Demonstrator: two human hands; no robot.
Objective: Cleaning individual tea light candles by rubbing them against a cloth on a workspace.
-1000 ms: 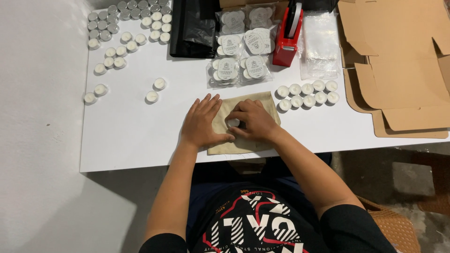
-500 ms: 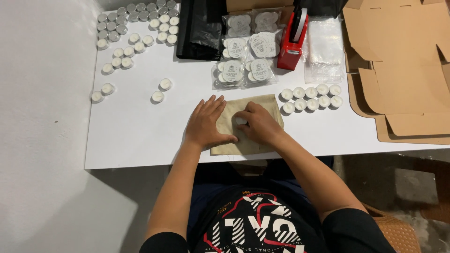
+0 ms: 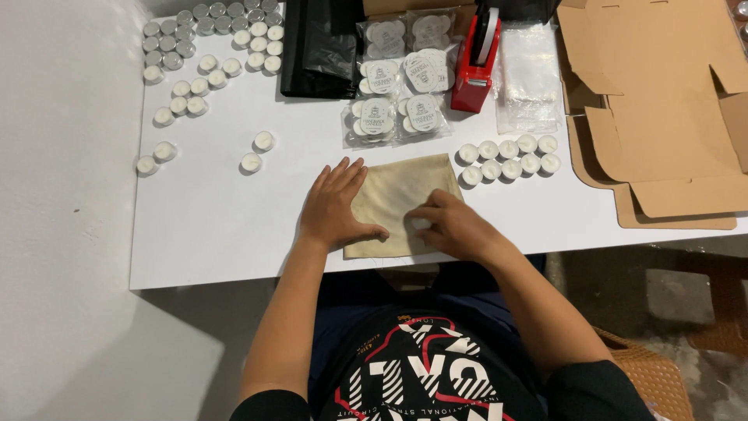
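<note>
Left hand flat and open on the beige pouch, fingers spread, thumb pressing its lower left part; nothing gripped. Right hand curled over the pouch's right side, fingertips pressing or pinching the fabric; I cannot tell whether it holds something.

Pouch lies on the white table, at the near edge, just before the person. Half a second ago both hands sat close together over it; now they stand apart and more fabric shows, lying flatter.

Just right: a double row of white tealights. Behind: bagged tealight packs, red tape dispenser, black bags. Far left: loose tealights. Right: flattened cardboard box.
</note>
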